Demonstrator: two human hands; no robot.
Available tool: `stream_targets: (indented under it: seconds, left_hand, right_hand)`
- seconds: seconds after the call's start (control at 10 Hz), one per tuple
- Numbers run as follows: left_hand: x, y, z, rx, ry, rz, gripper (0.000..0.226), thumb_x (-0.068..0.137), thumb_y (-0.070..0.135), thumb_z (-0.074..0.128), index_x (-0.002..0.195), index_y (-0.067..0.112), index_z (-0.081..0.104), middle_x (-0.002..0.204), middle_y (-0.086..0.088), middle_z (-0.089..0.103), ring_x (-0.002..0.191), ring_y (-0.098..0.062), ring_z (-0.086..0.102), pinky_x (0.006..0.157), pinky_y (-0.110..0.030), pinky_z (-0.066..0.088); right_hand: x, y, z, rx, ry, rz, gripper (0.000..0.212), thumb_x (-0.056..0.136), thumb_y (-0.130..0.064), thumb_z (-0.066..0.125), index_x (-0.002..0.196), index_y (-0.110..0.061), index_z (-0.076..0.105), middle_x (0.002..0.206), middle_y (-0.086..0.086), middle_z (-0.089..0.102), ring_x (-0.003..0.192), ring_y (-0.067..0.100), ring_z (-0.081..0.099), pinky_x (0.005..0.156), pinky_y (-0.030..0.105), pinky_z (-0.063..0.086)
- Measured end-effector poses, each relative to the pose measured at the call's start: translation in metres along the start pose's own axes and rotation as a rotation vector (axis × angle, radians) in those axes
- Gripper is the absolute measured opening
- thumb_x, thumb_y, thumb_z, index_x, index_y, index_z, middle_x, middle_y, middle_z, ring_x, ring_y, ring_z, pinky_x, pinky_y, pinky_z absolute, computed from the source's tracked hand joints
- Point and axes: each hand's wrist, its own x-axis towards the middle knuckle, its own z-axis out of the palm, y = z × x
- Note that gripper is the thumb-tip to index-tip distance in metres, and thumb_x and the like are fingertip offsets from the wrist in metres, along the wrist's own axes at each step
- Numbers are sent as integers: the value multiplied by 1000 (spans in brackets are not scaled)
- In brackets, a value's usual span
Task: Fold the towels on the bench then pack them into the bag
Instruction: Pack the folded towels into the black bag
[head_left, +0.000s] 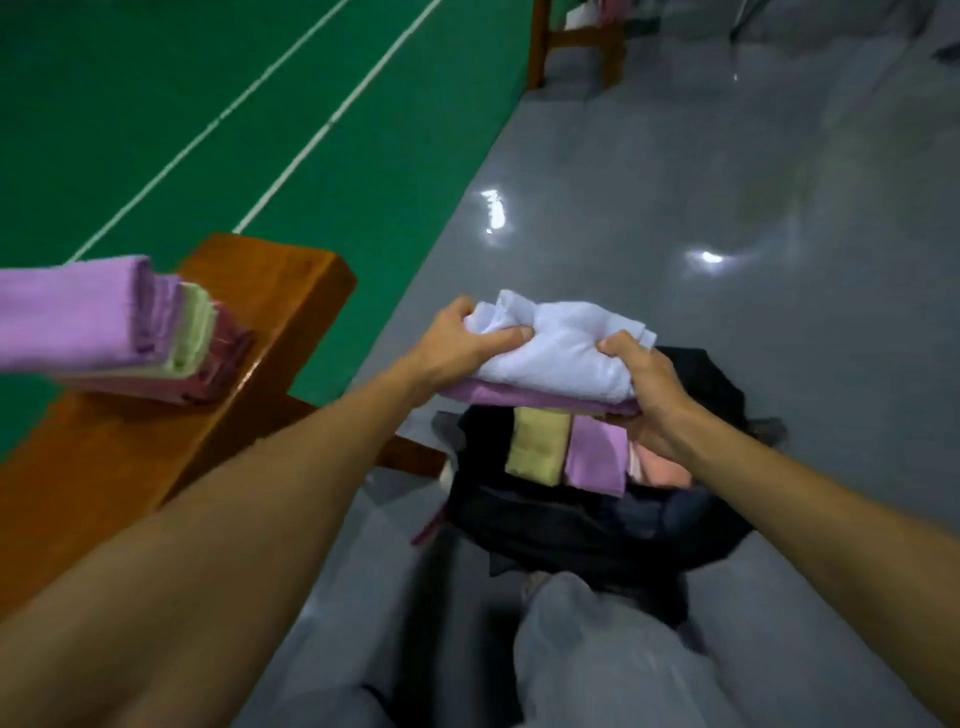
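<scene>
Both hands hold a small pile of two folded towels in the air above an open black fabric bag that sits on the glossy grey floor. The left hand grips the left end of the pile, thumb pressed into the top of the rumpled white folded towel, fingers curled under the edge. The right hand clenches the right end, thumb on the white cloth and fingers wrapped beneath the folded purple towel that lies directly under the white one. The pile is roughly level and sits just over the bag's mouth, apart from what is inside.

Inside the bag three folded towels stand side by side: a pale yellow folded towel on the left, a lilac folded towel touching it in the middle, and a pink folded towel on the right, partly hidden by the right wrist.

To the left, a stack of folded towels rests on the orange-brown wooden surface, near its end. The stack shows purple layers on top, a light green one below and dark red ones at the bottom; its exact count is unclear from blur. Beyond the surface lies a green court floor with white lines. The person's grey trouser legs fill the lower foreground, just beside the bag.
</scene>
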Motion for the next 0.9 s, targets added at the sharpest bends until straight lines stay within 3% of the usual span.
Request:
stream_targets:
  seconds: [0.1,0.2,0.3,0.4,0.5,0.6,0.7,0.8,0.9]
  left_hand:
    - [-15,-39,71,-58,-48,-76,55,78,46,89,111,12,62,99,5,70,83,-8,64,64,-14,51]
    - [-32,-77,126,-53,-107,-151,72,58,70,84,109,25,60,106,6,71,91,-7,66,79,-27,53]
    - [-43,-111,173,-74,-143,-237,64,64,62,89,111,32,58,110,11,67,95,-3,64,78,-22,49]
    - [-43,-137,209,-65,-162,-288,59,71,57,89,112,30,58,110,8,67,95,-8,64,72,-20,46]
    - [-30,-158,232,-96,-155,-298,61,69,59,89,112,29,57,107,6,70,92,-5,66,69,-20,49]
    - [-20,-172,249,-148,-159,-302,59,69,60,87,106,28,55,106,3,73,90,-7,70,68,-20,52]
    - [-20,-183,261,-65,-188,-246,51,78,66,79,99,32,48,98,10,70,86,-4,68,68,-22,51]
    - [-24,-192,270,216,-170,-104,54,83,74,65,99,29,42,97,14,65,93,-15,62,88,-39,48]
    - [-23,-194,269,305,-239,-120,55,90,75,54,110,25,41,111,2,69,109,-29,63,94,-40,44]
  right_hand:
    - [-2,50,-60,-80,58,67,34,78,-33,72,109,-19,71,97,8,78,82,24,76,64,40,64]
    - [-9,101,-111,-108,44,159,30,77,-34,73,102,-19,67,81,-5,76,71,15,72,64,31,58]
    - [-11,139,-147,-155,38,249,51,60,-43,80,102,-16,67,80,-2,77,71,15,74,66,32,60]
    - [5,166,-165,-188,89,337,54,61,-40,72,108,-14,70,88,6,78,77,24,77,71,38,61]
    - [21,180,-173,-239,184,333,48,65,-35,65,109,-14,73,95,13,78,78,24,78,64,34,60]
    - [41,183,-174,-325,95,272,33,70,-35,70,95,-13,70,102,10,75,86,19,73,78,36,60]
    - [69,198,-149,-32,887,-178,50,83,-28,77,119,5,63,130,22,67,112,31,67,103,52,53]
    - [86,224,-103,336,1346,-739,57,95,-8,67,145,8,45,132,24,65,125,39,63,109,63,45]
    - [61,207,-144,-18,939,-362,56,91,-14,72,142,-1,52,134,13,64,132,33,59,112,49,48]
